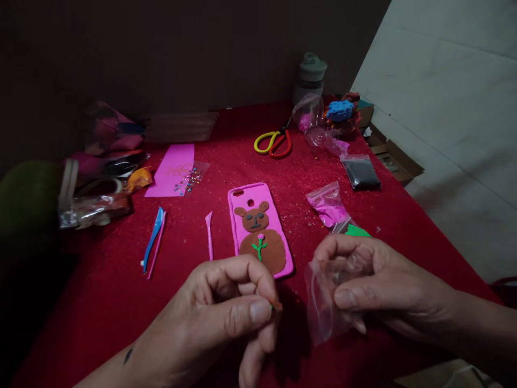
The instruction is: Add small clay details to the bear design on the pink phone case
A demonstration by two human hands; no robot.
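Fingers of my left hand (226, 307) pinch a tiny green clay bit (271, 307); right hand (363, 280) grips a clear zip bag (323, 307). Pink phone case (259, 229) lies just beyond, lengthwise away from me, nearer the left.

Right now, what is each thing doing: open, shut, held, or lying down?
Left hand: pinching a tiny clay bit.
Right hand: holding a clear bag.
Phone case: lying flat, clay bear on it.
Scissors: lying shut.
Pink bag: lying on the cloth.
Bottle: upright, capped.
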